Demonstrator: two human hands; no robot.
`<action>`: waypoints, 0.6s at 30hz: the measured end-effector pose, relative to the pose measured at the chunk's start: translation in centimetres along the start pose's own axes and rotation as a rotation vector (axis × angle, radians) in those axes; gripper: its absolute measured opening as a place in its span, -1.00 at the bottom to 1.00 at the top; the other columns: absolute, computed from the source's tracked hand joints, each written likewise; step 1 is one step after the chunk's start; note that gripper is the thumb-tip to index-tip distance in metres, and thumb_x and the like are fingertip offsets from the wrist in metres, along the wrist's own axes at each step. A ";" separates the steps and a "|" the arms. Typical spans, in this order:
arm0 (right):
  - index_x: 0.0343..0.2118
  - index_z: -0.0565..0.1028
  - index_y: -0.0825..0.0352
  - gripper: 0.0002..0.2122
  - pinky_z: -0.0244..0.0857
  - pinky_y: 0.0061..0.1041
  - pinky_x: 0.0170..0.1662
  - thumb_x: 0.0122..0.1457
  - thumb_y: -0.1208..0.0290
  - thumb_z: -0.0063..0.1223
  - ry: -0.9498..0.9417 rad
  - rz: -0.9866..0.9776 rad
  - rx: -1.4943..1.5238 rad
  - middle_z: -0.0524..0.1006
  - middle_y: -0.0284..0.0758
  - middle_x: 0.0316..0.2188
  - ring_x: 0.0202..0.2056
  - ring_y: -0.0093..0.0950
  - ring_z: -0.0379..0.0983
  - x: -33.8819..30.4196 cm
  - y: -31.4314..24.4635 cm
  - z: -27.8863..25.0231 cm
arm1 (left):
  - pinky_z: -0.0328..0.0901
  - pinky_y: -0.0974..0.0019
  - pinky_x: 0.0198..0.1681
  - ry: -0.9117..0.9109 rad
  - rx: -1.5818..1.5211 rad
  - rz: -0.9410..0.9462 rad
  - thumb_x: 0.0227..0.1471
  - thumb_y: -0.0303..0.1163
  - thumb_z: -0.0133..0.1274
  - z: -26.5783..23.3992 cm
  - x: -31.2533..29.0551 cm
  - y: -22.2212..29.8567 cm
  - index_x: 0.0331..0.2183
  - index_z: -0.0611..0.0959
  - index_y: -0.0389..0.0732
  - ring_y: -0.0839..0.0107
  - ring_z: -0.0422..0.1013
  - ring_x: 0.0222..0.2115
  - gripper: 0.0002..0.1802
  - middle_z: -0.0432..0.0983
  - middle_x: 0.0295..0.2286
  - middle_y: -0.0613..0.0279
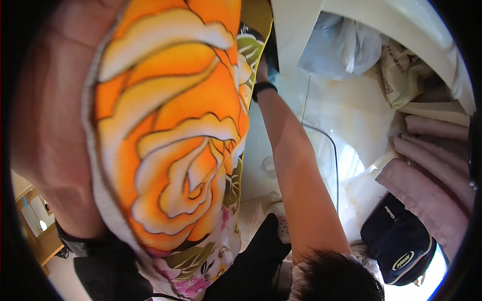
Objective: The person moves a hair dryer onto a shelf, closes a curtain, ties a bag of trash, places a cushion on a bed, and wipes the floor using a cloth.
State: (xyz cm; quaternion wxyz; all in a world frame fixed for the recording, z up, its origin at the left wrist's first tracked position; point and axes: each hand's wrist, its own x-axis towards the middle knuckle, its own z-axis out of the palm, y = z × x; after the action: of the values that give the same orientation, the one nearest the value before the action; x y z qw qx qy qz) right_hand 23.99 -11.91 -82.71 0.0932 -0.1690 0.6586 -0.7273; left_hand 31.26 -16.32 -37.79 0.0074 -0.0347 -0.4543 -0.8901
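A floral cloth (175, 135) with a big orange rose, smaller pink flowers and yellow edging hangs very close in front of me, filling the left and middle of the view. Along its left edge my left hand (55, 115) is large and blurred. It grips the cloth, though its fingertips are hidden. My right arm reaches up and away from the lower edge, with a black band at the wrist. Just past that band, my right hand (261, 71) is mostly covered by the cloth's right edge, so its fingers do not show.
Pale tiles (311, 105) cover the floor, crossed by a black cable (335, 160). Under a white ledge at the right sit a white plastic bag (351, 47) and a beige printed bag (401, 75). Pink padded fabric (424, 195) and a dark bag (396, 246) lie nearer.
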 end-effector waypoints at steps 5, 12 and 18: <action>-0.01 0.06 0.25 -0.55 -0.33 -0.29 0.06 -0.04 0.36 -0.33 -0.457 -0.218 -1.111 0.00 -0.38 0.03 0.07 -0.41 -0.19 -10.6 -8.1 1.7 | 0.10 0.47 -0.54 0.191 0.154 -0.066 -0.23 -0.43 -0.20 1.2 -4.5 -0.2 -0.63 0.34 -0.23 0.47 0.14 -0.66 -0.92 0.18 -0.71 0.26; -0.05 0.11 0.26 -0.57 -0.27 -0.26 0.04 -0.07 0.36 -0.29 -0.148 -0.099 -1.198 0.01 -0.37 0.02 0.07 -0.42 -0.18 -0.7 -3.0 -0.2 | 0.09 0.46 -0.56 0.277 0.212 -0.207 -0.25 -0.44 -0.19 2.2 -5.7 -4.0 -0.64 0.34 -0.23 0.46 0.14 -0.67 -0.92 0.18 -0.72 0.25; -0.09 0.18 0.32 -0.60 -0.26 -0.23 0.04 -0.08 0.39 -0.30 -0.229 0.156 -0.417 0.08 -0.32 -0.01 0.05 -0.40 -0.13 -4.0 -10.2 3.3 | 0.09 0.45 -0.57 0.385 0.306 -0.160 -0.27 -0.44 -0.18 2.7 -8.5 -0.7 -0.65 0.34 -0.22 0.45 0.13 -0.68 -0.93 0.18 -0.73 0.25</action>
State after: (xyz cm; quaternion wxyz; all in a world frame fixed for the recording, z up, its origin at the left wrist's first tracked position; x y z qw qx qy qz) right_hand 29.78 -12.37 -72.86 0.1864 -0.2145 0.7907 -0.5423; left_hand 39.88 -13.89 -37.40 0.0283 0.1728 -0.5753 -0.7990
